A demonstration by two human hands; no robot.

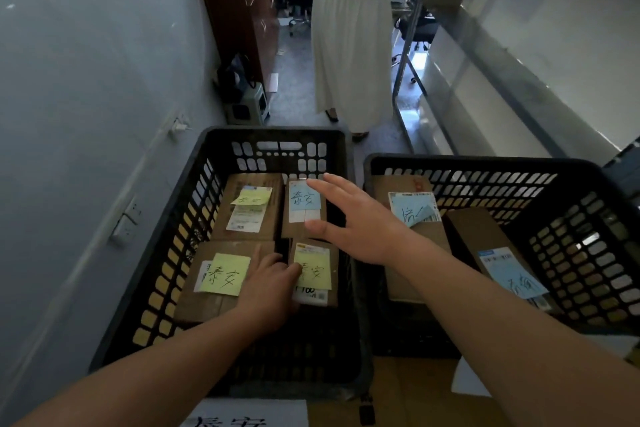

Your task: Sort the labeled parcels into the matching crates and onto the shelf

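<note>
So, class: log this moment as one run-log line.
left hand: resting on parcels | right hand: open over blue-note parcel | left crate: four parcels | right crate: two parcels

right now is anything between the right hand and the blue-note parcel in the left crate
Nothing visible. The right hand hangs open just above the blue-note parcel in the left crate, its fingers spread over the parcel's right edge. The left hand rests lower, on the yellow-note parcels.
</note>
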